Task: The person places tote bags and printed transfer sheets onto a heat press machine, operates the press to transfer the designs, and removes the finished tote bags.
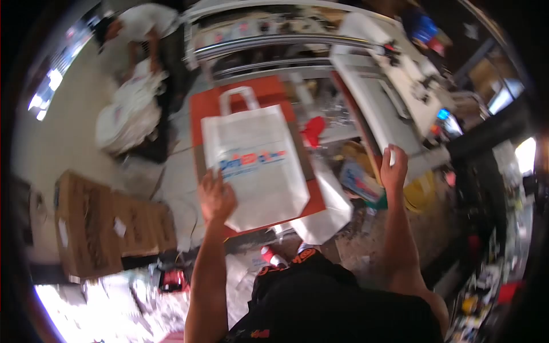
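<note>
Closest in, the person's black clothing (343, 303) with orange lettering fills the lower middle, and a red-and-white shoe (274, 257) shows just beyond it. The left hand (217, 197) is open, its fingers spread over the lower left edge of a white bag (257, 194). The bag lies flat on an orange-red board (311, 212), its handle loop pointing away from the person and blue and orange-red print across its middle. The right hand (394, 166), well apart from the bag, is closed on the near end of a pale frame (374, 97) that slants away along the right of the board; what its fingers cover is hidden. Between board and frame lies a red cloth-like piece (313, 131), and white material (329, 220) lies by the board's near right corner. Brown cardboard boxes (88, 223) stand to the left. Farther off, metal bars (280, 41) run across beyond the board, a pale table (420, 108) carries small blurred items on the right, and at upper left another person (146, 23) bends over a heap of white bags (130, 117).
</note>
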Tool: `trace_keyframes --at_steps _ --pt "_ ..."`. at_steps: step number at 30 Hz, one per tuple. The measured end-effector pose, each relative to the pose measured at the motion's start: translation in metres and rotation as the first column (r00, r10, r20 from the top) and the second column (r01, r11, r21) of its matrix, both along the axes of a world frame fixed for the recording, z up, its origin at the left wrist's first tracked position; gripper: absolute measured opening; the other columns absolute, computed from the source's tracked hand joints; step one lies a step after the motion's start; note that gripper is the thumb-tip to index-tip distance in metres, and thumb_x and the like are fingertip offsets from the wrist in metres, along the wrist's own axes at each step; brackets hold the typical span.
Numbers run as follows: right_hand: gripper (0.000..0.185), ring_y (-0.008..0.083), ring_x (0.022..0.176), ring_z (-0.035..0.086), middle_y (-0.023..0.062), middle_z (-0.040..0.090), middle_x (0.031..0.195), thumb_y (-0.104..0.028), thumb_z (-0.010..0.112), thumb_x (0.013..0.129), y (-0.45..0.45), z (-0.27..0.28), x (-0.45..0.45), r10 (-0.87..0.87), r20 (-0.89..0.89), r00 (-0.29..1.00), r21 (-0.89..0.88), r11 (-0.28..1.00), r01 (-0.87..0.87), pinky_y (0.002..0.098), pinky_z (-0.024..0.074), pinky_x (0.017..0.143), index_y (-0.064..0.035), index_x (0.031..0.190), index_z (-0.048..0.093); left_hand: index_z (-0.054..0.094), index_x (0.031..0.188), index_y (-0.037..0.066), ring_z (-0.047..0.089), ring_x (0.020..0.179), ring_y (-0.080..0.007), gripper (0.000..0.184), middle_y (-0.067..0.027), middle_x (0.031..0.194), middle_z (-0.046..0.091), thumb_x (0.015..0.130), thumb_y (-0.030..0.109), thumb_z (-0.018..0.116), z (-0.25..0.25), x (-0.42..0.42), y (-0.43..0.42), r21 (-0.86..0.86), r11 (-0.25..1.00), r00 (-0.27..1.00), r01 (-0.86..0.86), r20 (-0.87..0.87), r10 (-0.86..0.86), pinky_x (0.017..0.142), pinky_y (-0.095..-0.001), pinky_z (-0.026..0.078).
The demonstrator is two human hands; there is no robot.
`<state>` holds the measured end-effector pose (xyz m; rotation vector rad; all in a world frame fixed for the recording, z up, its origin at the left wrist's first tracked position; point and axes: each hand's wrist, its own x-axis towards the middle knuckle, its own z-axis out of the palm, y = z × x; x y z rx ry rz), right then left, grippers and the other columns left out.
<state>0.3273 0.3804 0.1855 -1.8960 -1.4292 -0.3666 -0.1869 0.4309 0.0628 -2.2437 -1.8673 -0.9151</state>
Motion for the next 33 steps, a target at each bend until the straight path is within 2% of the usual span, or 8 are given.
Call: trace_keyframes --at_steps 4,8,11,13,21,27,29,33 --pt "0.044 0.0398 0.119 0.058 0.0171 0.063 0.129 -0.029 0.069 0.093 -0.019 0.024 0.132 -0.292 0.354 0.888 0.015 0.952 0.307 0.0503 0.0462 0.103 -0.0024 0.127 0.062 0.057 0.143 0.007 0.044 0.137 -0.0387 0.054 -0.0161 0.151 0.05 0.091 0.022 0.059 0.021 0.014 -0.006 -0.159 0.981 0.993 -0.115 -0.036 0.111 0.116 -0.0515 0.033" --pt "0.053 0.0402 0.127 0.051 0.0188 0.055 0.139 -0.032 0.07 0.09 -0.001 0.03 0.189 -0.219 0.496 0.84 -0.183 0.919 0.348 0.053 0.0475 0.101 -0.0022 0.131 0.057 0.057 0.142 0.006 0.045 0.138 -0.0353 0.054 -0.0157 0.15 0.051 0.091 0.023 0.059 0.024 0.013 -0.006 -0.161 0.979 0.992 -0.126 0.004 0.128 0.117 -0.049 0.033" --pt "0.028 0.0427 0.094 0.067 0.022 0.07 0.092 -0.026 0.074 0.084 0.024 0.039 0.217 -0.156 0.341 0.927 -0.337 0.9 0.276 0.0537 0.0531 0.083 -0.0007 0.094 0.069 0.054 0.144 0.005 0.046 0.137 -0.0347 0.056 -0.0148 0.15 0.052 0.092 0.025 0.059 -0.012 -0.006 0.005 -0.045 0.999 0.999 -0.02 -0.045 0.018 0.118 -0.0478 0.033" --pt "0.024 0.0441 0.09 0.067 0.0217 0.07 0.092 -0.024 0.073 0.084 0.025 0.034 0.24 0.019 0.294 0.955 -0.373 0.923 0.097 0.0546 0.0531 0.08 -0.0024 0.095 0.069 0.054 0.145 0.007 0.046 0.137 -0.0343 0.058 -0.0144 0.149 0.053 0.091 0.029 0.06 -0.004 -0.005 0.002 -0.068 0.996 0.996 -0.059 -0.068 0.054 0.118 -0.0475 0.033" --pt "0.033 0.0446 0.103 0.061 0.0217 0.068 0.1 -0.033 0.073 0.088 0.004 0.047 0.149 -0.011 0.458 0.889 -0.395 0.893 0.215 0.0552 0.049 0.089 -0.0023 0.097 0.065 0.048 0.149 0.011 0.042 0.141 -0.0322 0.062 -0.0106 0.155 0.046 0.091 0.031 0.059 0.023 0.004 -0.011 -0.177 0.977 0.992 -0.12 0.009 0.123 0.12 -0.048 0.031" --pt "0.031 0.0434 0.09 0.062 0.0198 0.066 0.091 -0.032 0.075 0.087 -0.003 0.058 0.026 0.235 0.273 0.933 -0.34 0.931 -0.135 0.055 0.0466 0.08 -0.0035 0.087 0.062 0.048 0.149 0.009 0.043 0.14 -0.0326 0.062 -0.0099 0.152 0.049 0.091 0.029 0.059 0.025 0.006 -0.009 -0.201 0.968 0.987 -0.152 0.013 0.158 0.119 -0.048 0.032" --pt "0.035 0.041 0.081 0.06 0.0157 0.062 0.079 -0.034 0.077 0.087 -0.005 0.066 -0.01 0.454 0.078 0.888 -0.351 0.846 -0.401 0.0536 0.0455 0.076 -0.0055 0.08 0.059 0.048 0.149 0.009 0.043 0.14 -0.0325 0.062 -0.01 0.152 0.05 0.09 0.028 0.059 0.023 0.005 -0.009 -0.187 0.971 0.988 -0.149 0.015 0.154 0.118 -0.0482 0.033" --pt "0.04 0.0378 0.075 0.059 0.0122 0.058 0.072 -0.039 0.076 0.088 -0.004 0.062 -0.052 0.528 0.208 0.823 -0.336 0.829 -0.447 0.0511 0.0438 0.073 -0.0074 0.075 0.057 0.048 0.147 0.008 0.047 0.137 -0.0333 0.061 -0.0134 0.148 0.053 0.09 0.026 0.06 0.021 0.004 -0.008 -0.121 0.983 0.989 -0.135 0.036 0.14 0.116 -0.0489 0.035"
